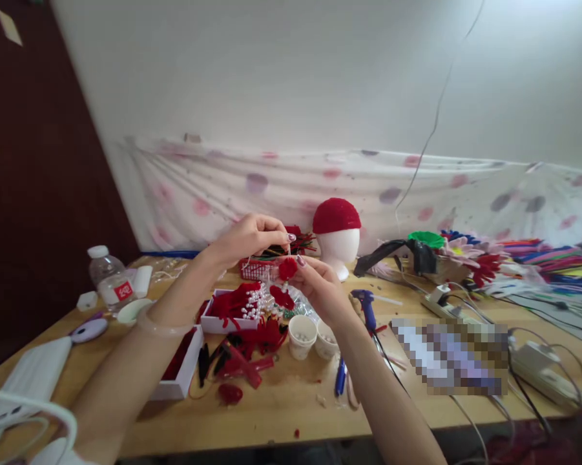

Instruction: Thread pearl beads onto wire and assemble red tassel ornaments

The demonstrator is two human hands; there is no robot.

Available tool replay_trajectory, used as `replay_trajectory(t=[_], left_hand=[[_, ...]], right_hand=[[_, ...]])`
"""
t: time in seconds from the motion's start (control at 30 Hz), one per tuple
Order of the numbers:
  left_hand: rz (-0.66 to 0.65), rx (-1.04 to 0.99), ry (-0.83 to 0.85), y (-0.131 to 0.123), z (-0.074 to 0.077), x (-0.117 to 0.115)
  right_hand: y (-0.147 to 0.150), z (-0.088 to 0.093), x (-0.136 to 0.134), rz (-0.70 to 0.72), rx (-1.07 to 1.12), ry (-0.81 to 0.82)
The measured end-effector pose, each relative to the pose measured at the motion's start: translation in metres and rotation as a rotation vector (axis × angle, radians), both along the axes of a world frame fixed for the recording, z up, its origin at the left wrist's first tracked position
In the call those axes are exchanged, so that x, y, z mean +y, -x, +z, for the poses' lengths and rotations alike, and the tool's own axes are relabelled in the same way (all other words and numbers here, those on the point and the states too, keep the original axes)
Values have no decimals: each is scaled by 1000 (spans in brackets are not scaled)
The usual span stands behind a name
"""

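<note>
In the middle of the head view, both hands are raised above the table. My left hand, a pale bangle on its forearm, pinches a thin white thread between thumb and fingertips. Just below it, my right hand is closed on the edge of a small red fuzzy flower, from which the thread runs up. A second red piece with white beads near it hangs underneath. Behind the hands lies a white box with red pieces and white-beaded stems. Two paper cups stand below my right hand.
A white foam head wears a red cap. A blue glue gun lies right of the cups, with cables and power strips farther right. Coloured stems are piled at the back right. A plastic bottle stands left.
</note>
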State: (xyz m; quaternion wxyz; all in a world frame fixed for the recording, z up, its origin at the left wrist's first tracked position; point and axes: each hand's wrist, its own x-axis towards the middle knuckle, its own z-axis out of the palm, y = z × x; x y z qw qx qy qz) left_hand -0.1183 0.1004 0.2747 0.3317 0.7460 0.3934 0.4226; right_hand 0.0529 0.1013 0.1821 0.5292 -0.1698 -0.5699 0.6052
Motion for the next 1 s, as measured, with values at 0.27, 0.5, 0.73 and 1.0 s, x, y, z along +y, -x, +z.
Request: replay_trajectory(t=[0.27,0.5,0.73,1.0], left_hand=[[-16,-175,5,-2,-5,-2],[-62,-278,37,-2,-19,6],[-79,-333,40,-3,-23,10],[-119,-407,35,-5,-32,6]], right_hand=[[6,13,-8,92,22,0],[10,18,-11,106,12,9],[11,14,-4,33,-33,-10],[8,10,0,29,-82,39]])
